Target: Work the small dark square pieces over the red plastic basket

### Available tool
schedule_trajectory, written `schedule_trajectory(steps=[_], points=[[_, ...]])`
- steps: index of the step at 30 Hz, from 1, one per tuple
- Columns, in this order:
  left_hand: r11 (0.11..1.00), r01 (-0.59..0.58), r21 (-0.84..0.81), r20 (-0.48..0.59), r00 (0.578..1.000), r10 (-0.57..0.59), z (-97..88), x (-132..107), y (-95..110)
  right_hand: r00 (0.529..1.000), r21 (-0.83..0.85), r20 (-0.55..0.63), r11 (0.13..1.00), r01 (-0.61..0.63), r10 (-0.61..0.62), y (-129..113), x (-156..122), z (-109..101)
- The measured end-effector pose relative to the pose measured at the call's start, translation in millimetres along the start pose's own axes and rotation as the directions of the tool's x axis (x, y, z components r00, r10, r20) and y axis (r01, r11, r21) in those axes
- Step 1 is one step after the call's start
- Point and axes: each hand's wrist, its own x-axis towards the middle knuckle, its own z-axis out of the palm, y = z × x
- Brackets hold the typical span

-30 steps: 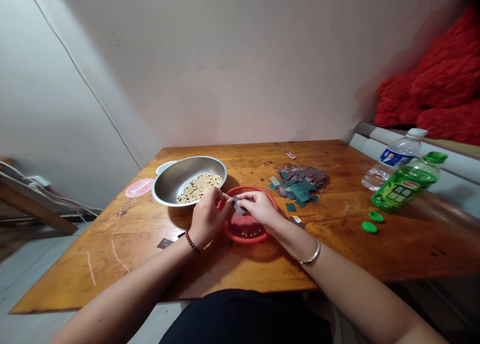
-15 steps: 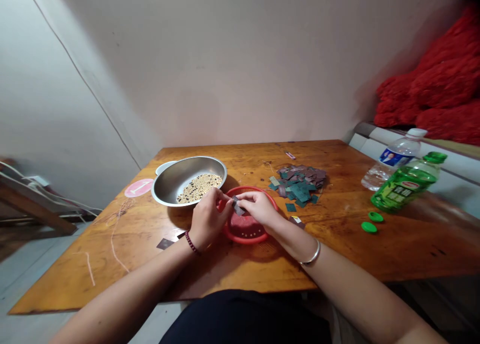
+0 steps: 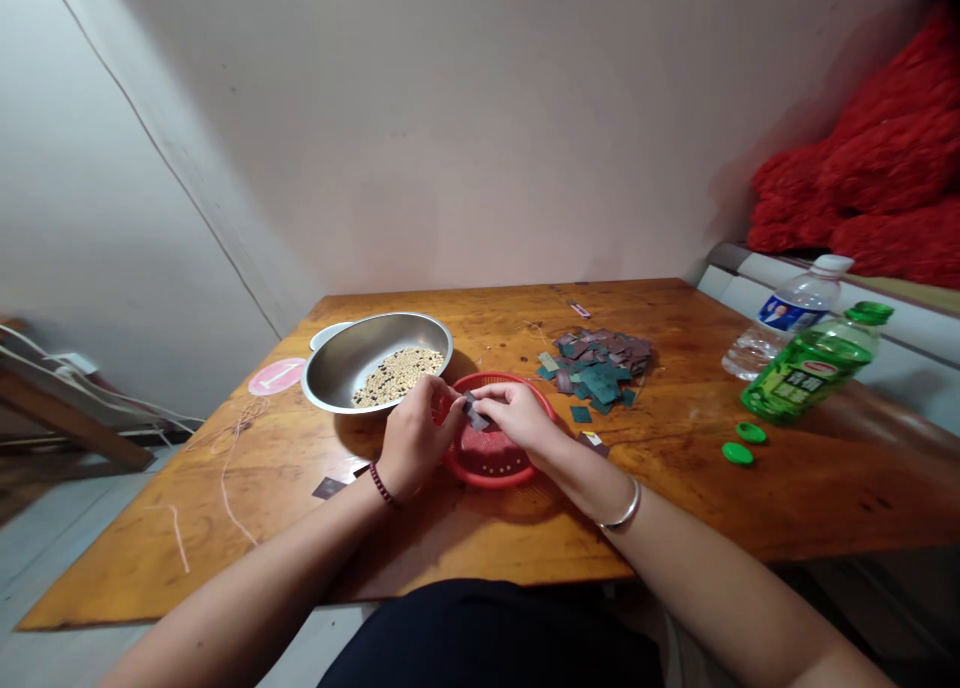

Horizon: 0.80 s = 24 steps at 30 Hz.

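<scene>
Both hands meet above a red plastic basket (image 3: 501,481), fingers pinched close together. Between them is a small dark grey square (image 3: 475,414), perhaps cloth or paper. My left hand (image 3: 421,430) is closed at the square's left edge, and my right hand (image 3: 516,420) pinches it from the right. Several pale beads or beans lie in the bottom of the basket. A steel bowl (image 3: 330,368), tilted, stands behind my left hand with small cream and black grains (image 3: 397,376) in it. Behind the right hand lies a heap of green and brown squares (image 3: 600,363).
A water bottle (image 3: 787,313) and a green drink bottle (image 3: 814,373) lean at the right, near two green caps (image 3: 738,454). Loose string (image 3: 225,468) and a pink round card (image 3: 276,377) lie at the left. Red netting (image 3: 862,168) is piled far right.
Almost nothing differs. Both hands keep their pinch on the dark square over the basket; the view has shifted very slightly.
</scene>
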Motion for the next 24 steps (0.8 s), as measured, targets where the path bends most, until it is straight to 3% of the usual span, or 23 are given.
schedule_trajectory(steps=[24], points=[[1.000, 0.010, -0.007, -0.001, 1.000, -0.010, 0.9, 0.1, -0.4, 1.000, -0.021, -0.013, 1.000, -0.010, 0.010, -2.5, -1.1, 0.2]])
